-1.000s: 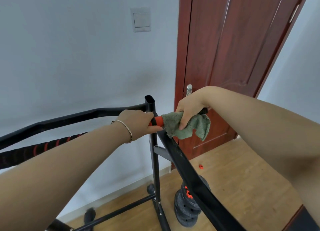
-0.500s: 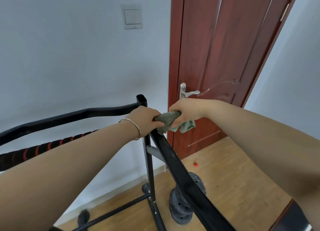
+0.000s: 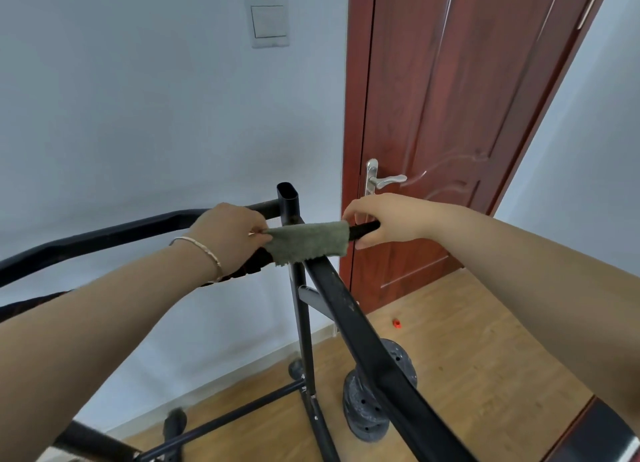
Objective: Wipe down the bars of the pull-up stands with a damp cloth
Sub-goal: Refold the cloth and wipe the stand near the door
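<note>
A green cloth (image 3: pixel 310 241) lies spread flat over the short grip bar (image 3: pixel 365 229) of the black pull-up stand (image 3: pixel 349 319), right beside its open-topped upright post (image 3: pixel 288 202). My left hand (image 3: pixel 230 234) pinches the cloth's left edge. My right hand (image 3: pixel 382 219) holds the cloth's right edge, its fingers curled around the bar's end. The padded part of the bar under my left hand is mostly hidden. A long curved black bar (image 3: pixel 121 233) runs off to the left.
A dark red door (image 3: pixel 450 115) with a silver lever handle (image 3: pixel 384 181) stands just behind the stand. Black weight plates (image 3: pixel 374 402) sit on the wooden floor by the post's base, near a small red piece (image 3: pixel 396 323). A light switch (image 3: pixel 269 21) is on the white wall.
The cloth was bunched in my right hand at the bar. Now my hands have moved apart and it lies stretched flat between them over the bar.
</note>
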Tool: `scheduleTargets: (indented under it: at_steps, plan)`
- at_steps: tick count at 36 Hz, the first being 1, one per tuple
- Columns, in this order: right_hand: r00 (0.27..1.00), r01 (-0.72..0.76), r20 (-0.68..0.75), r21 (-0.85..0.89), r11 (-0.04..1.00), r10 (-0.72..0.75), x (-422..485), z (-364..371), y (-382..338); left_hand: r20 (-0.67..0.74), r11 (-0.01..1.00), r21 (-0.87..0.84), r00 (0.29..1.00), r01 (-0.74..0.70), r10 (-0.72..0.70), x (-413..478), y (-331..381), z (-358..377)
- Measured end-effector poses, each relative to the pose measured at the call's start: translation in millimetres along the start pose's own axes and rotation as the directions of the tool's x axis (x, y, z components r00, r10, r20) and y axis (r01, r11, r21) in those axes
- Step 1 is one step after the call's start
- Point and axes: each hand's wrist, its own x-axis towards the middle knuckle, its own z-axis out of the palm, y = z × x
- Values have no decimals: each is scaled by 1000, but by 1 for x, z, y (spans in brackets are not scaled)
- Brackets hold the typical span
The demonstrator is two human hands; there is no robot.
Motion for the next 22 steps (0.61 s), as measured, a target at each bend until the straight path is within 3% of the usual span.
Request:
scheduleTargets:
  at_steps: [5, 10, 16, 19, 22]
  plan:
    - [1000, -18, -17, 18, 1000, 18, -2, -1, 3, 141, 999, 31, 990, 11, -15, -11, -4, -21]
    - [1000, -7, 26, 47, 999, 5, 1, -3, -7, 159, 985, 47, 975, -164, 154, 7, 38, -16]
    - [991, -110, 73, -14, 994, 111, 10, 3, -10, 365, 998, -25, 929, -61, 66, 37, 45, 7]
    - [991, -110, 73, -7, 994, 110, 11, 1, -13, 274, 992, 22, 955, -128, 117, 39, 45, 5]
    - [992, -113, 61, 13, 994, 112, 9, 1, -13, 52, 984, 8, 982, -180, 179, 34, 44, 2]
